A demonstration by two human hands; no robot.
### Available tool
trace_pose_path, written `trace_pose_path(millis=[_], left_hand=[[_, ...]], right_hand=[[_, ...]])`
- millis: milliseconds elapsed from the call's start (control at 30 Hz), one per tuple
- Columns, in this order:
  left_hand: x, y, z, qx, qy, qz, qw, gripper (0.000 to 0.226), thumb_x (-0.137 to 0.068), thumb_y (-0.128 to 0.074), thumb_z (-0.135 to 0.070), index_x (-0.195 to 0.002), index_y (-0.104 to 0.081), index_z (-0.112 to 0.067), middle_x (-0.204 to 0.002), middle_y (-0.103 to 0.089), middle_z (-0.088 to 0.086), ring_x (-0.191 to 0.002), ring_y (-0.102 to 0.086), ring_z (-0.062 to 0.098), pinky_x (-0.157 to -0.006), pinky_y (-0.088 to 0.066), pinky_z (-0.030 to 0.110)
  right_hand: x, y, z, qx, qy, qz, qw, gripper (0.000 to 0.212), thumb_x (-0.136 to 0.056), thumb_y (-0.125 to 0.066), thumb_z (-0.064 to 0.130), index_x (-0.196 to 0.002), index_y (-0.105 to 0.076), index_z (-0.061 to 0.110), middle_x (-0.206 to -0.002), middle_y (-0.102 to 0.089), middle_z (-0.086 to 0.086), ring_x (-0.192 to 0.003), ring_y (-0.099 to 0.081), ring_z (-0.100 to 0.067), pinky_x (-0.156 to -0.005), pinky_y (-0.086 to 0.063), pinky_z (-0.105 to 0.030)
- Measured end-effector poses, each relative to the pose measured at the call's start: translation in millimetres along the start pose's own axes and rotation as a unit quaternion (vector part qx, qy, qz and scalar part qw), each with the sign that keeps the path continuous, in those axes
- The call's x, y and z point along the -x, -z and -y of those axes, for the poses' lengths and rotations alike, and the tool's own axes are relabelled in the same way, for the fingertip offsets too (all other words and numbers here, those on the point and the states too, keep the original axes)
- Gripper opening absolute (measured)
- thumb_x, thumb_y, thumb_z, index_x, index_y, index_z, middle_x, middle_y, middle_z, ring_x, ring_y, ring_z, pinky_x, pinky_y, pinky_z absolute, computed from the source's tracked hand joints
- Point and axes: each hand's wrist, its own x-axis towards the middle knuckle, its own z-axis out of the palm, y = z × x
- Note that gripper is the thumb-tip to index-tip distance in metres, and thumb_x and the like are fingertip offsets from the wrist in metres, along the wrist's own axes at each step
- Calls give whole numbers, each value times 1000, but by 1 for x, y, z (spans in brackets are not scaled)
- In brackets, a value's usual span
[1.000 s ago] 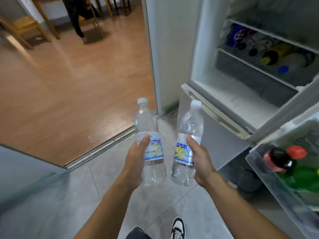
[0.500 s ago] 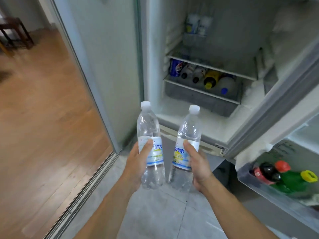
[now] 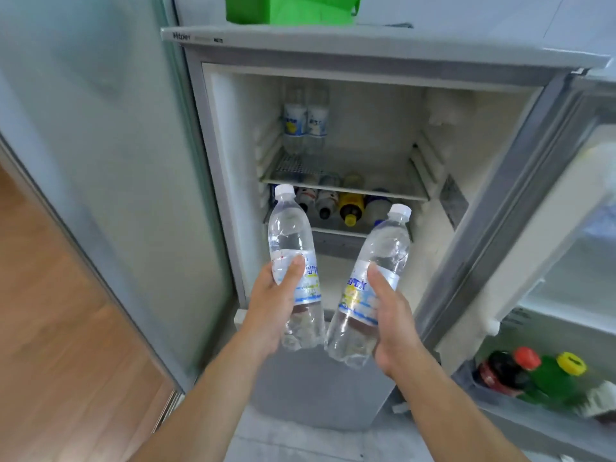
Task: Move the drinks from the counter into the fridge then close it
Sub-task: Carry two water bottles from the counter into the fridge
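My left hand (image 3: 270,306) grips a clear water bottle (image 3: 293,258) with a white cap, held nearly upright. My right hand (image 3: 391,323) grips a second water bottle (image 3: 373,281), tilted to the right. Both are in front of the open fridge (image 3: 350,48). On its upper wire shelf (image 3: 350,181) two similar water bottles (image 3: 305,123) stand at the back left. Below it several bottles (image 3: 336,203) lie on their sides, caps facing me. The fridge door (image 3: 550,228) stands open on the right.
The door's lower rack (image 3: 500,411) holds a dark cola bottle (image 3: 500,371) with a red cap and a green bottle (image 3: 556,375) with a yellow cap. A green bag (image 3: 286,8) sits on the fridge. A frosted glass panel (image 3: 100,161) and wooden floor (image 3: 50,328) are left.
My view has risen and come closer to the fridge, now showing its top. Both bottles have been lifted toward the open compartment, and the right one has tilted to the right.
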Motion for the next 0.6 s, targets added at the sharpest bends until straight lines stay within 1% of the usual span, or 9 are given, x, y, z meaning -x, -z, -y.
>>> trace_pose_path(millis=[100, 167, 233, 267, 333, 433, 467, 533, 600], left_hand=[[-27, -1, -18, -15, 1, 4, 1000, 26, -85, -67, -57, -96, -70, -33, -91, -77, 3, -77, -75, 22, -57, -55, 33], [-47, -3, -33, -16, -5, 3, 1000, 24, -84, -68, -56, -91, -72, -34, -89, -77, 5, -75, -74, 23, -57, -56, 33], [-68, -7, -44, -34, -25, -6, 999, 21, -85, -68, -52, -92, -73, -32, -88, -77, 6, -74, -74, 22, -57, -57, 32], [-77, -12, -51, -40, -34, -10, 999, 24, -84, -69, -50, -97, -72, -29, -91, -77, 7, -77, -74, 21, -60, -58, 33], [-99, -22, -64, -54, -52, -13, 997, 35, -78, -68, -49, -103, -69, -25, -94, -76, 6, -80, -73, 20, -66, -60, 34], [-134, -36, -78, -66, -80, -21, 994, 28, -80, -70, -45, -100, -68, -25, -87, -76, -1, -77, -73, 16, -64, -60, 31], [-146, -41, -82, -64, -88, -20, 994, 27, -83, -71, -43, -101, -67, -24, -85, -76, -2, -74, -73, 14, -60, -58, 29], [-173, -51, -90, -69, -101, -22, 992, 37, -84, -72, -43, -112, -66, -18, -91, -76, 2, -76, -74, 16, -56, -56, 28], [-200, -63, -94, -63, -108, -14, 992, 51, -84, -73, -44, -123, -60, -14, -106, -74, 8, -88, -73, 23, -66, -59, 34]], right_hand=[[-24, -9, 14, -23, -11, 2, 1000, 43, -86, -67, 49, -114, -67, 17, -91, -78, -8, -74, -75, -23, -55, -59, -33], [-43, -16, 28, -38, -9, 12, 999, 47, -85, -67, 44, -122, -64, 15, -102, -76, -14, -88, -73, -34, -75, -61, -47], [-61, -23, 42, -34, 10, 13, 999, 51, -80, -70, 38, -124, -62, 14, -106, -74, -14, -97, -69, -39, -91, -55, -56], [-71, -26, 50, -23, 28, 10, 999, 47, -81, -72, 36, -123, -62, 15, -107, -74, -12, -97, -69, -36, -93, -55, -56], [-90, -30, 66, -5, 64, -8, 998, 37, -87, -74, 30, -120, -61, 19, -109, -74, -6, -95, -72, -24, -89, -58, -45], [-119, -36, 91, 20, 121, -32, 992, 28, -87, -75, 25, -111, -60, 25, -108, -74, 3, -94, -72, -13, -83, -57, -31], [-129, -38, 98, 33, 141, -38, 989, 26, -87, -75, 24, -108, -60, 27, -107, -73, 5, -95, -72, -12, -84, -56, -30], [-150, -42, 111, 50, 173, -57, 982, 25, -85, -77, 24, -102, -58, 29, -103, -72, 8, -95, -72, -12, -83, -57, -30], [-172, -47, 120, 64, 196, -78, 975, 26, -84, -78, 27, -101, -58, 29, -100, -72, 10, -91, -72, -9, -80, -57, -30]])
